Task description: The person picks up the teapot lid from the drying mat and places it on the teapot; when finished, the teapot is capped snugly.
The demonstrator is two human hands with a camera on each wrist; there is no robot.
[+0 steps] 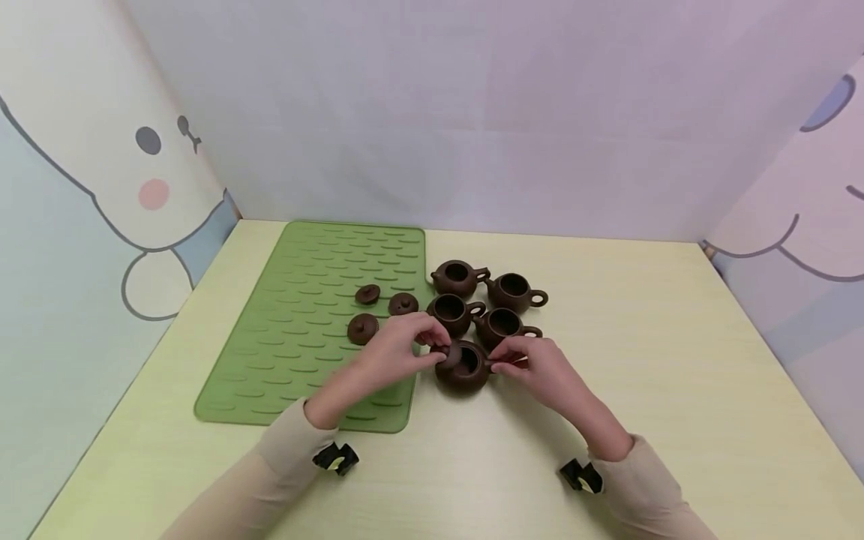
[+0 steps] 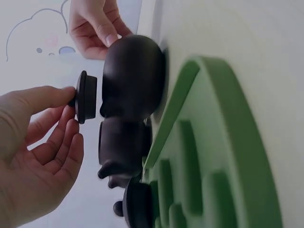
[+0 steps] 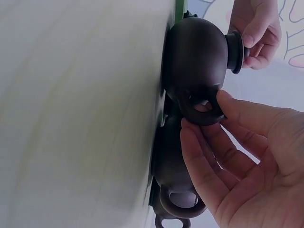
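My left hand (image 1: pixel 401 346) pinches a small dark brown teapot lid (image 2: pixel 87 97) by its knob. The lid is tilted in the head view, over the left side of the nearest teapot's mouth; a narrow gap parts the two in the left wrist view. That round, dark brown teapot (image 1: pixel 462 384) stands on the table just right of the green mat. At its right side, my right hand (image 1: pixel 543 371) pinches the looped handle (image 3: pixel 202 114) between thumb and fingers. Fingers partly hide the handle in the head view.
Several more lidless teapots (image 1: pixel 451 313) stand close together behind the nearest one, handles to the right. Three loose lids (image 1: pixel 363 328) lie on the ridged green mat (image 1: pixel 290 360) at left. A pale wall (image 1: pixel 466 180) rises behind the light wooden table (image 1: pixel 648 352).
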